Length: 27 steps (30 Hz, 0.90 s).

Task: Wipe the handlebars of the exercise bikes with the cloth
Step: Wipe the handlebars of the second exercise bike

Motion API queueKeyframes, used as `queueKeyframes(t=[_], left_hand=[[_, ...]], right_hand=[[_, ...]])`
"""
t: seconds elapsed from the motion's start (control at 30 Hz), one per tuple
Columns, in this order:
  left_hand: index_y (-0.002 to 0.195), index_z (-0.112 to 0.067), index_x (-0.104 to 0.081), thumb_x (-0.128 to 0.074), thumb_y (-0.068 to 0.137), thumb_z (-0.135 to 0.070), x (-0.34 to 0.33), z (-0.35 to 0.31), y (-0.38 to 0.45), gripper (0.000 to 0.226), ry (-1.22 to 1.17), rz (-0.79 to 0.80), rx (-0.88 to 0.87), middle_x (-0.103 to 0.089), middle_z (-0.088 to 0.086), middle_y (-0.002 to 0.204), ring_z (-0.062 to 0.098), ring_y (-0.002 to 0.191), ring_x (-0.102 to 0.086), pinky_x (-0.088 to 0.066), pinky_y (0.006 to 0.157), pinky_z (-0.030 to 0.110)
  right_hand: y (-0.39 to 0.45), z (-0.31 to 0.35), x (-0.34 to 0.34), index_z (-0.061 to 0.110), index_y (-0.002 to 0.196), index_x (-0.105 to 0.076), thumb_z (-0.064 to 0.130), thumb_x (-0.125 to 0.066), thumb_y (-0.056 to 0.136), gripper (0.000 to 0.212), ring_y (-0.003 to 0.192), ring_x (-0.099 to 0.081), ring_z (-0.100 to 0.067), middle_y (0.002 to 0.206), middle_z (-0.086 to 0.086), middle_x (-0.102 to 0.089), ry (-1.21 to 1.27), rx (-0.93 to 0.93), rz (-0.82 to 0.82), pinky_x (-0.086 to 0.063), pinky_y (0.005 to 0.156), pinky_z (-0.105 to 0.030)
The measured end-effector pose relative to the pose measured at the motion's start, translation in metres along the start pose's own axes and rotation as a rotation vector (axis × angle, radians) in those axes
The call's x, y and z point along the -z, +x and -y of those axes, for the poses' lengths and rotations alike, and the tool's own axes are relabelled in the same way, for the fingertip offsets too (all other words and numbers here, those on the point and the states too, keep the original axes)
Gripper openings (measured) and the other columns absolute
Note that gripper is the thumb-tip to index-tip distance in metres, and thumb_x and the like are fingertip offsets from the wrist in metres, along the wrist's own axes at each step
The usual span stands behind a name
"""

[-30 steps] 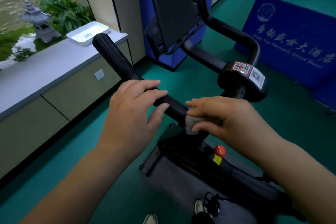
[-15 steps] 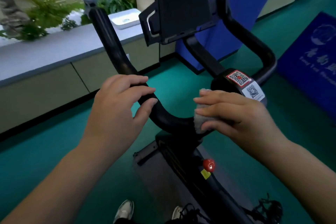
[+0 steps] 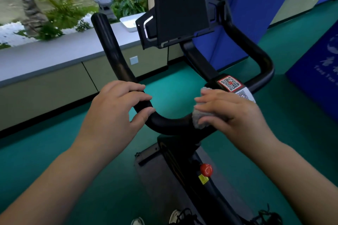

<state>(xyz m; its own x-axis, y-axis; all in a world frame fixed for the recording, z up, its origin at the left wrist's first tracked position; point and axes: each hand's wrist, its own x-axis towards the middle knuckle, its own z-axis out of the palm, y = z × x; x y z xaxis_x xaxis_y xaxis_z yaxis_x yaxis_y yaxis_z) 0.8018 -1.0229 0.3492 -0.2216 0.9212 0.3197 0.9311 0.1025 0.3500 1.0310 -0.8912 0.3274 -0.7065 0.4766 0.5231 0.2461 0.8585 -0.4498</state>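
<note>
A black exercise bike stands in front of me, its curved handlebar [image 3: 113, 55] rising at the left and looping round at the right. My left hand [image 3: 117, 113] grips the left bar at its lower bend, fingers curled over it. My right hand [image 3: 230, 113] holds a small grey cloth [image 3: 199, 120] against the bar's centre, beside the clamp with QR-code stickers [image 3: 230, 83]. The fingers lie over the cloth and hide most of it.
A dark console screen [image 3: 181, 9] is mounted above the bar. A red knob [image 3: 206, 169] sits on the frame below. A grey counter [image 3: 54, 56] with a white tray [image 3: 129, 22] runs along the left. Blue panels [image 3: 314, 75] stand at the right on green floor.
The view has swung left and up, so the bike now sits more upright in frame. My right hand with the cloth has shifted slightly along the bar's centre; my left hand keeps its grip.
</note>
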Motion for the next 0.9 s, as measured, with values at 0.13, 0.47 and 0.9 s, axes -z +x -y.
queueKeyframes(t=[0.13, 0.47, 0.9], left_hand=[[0.106, -0.026, -0.069, -0.047, 0.083, -0.051, 0.002, 0.001, -0.001, 0.04, 0.015, 0.022, 0.0, -0.06, -0.013, 0.117, 0.013, 0.113, -0.049, -0.03, 0.099, 0.026], [0.106, -0.026, -0.069, -0.048, 0.082, -0.05, 0.004, 0.004, 0.0, 0.04, -0.007, 0.022, -0.01, -0.06, -0.014, 0.115, 0.011, 0.112, -0.046, -0.028, 0.098, 0.023], [0.111, -0.028, -0.066, -0.057, 0.076, -0.052, 0.005, -0.043, 0.007, 0.043, -0.288, 0.082, -0.195, -0.062, -0.016, 0.118, -0.003, 0.111, -0.048, -0.029, 0.098, 0.009]], right_hand=[[-0.002, 0.033, -0.034, 0.011, 0.093, -0.075, 0.025, -0.071, 0.081, 0.019, 0.114, -0.06, -0.016, 0.11, -0.002, -0.069, 0.093, 0.055, -0.012, -0.046, 0.101, -0.037], [-0.002, 0.018, -0.007, 0.013, 0.097, -0.074, 0.024, -0.074, 0.076, 0.024, 0.113, -0.061, -0.014, 0.111, 0.001, -0.069, -0.002, -0.09, -0.023, -0.044, 0.102, -0.033], [0.005, 0.042, -0.01, 0.027, 0.12, -0.044, 0.051, -0.082, 0.053, 0.081, 0.104, -0.047, -0.011, 0.115, 0.005, -0.044, -0.019, -0.222, 0.017, -0.046, 0.089, -0.04]])
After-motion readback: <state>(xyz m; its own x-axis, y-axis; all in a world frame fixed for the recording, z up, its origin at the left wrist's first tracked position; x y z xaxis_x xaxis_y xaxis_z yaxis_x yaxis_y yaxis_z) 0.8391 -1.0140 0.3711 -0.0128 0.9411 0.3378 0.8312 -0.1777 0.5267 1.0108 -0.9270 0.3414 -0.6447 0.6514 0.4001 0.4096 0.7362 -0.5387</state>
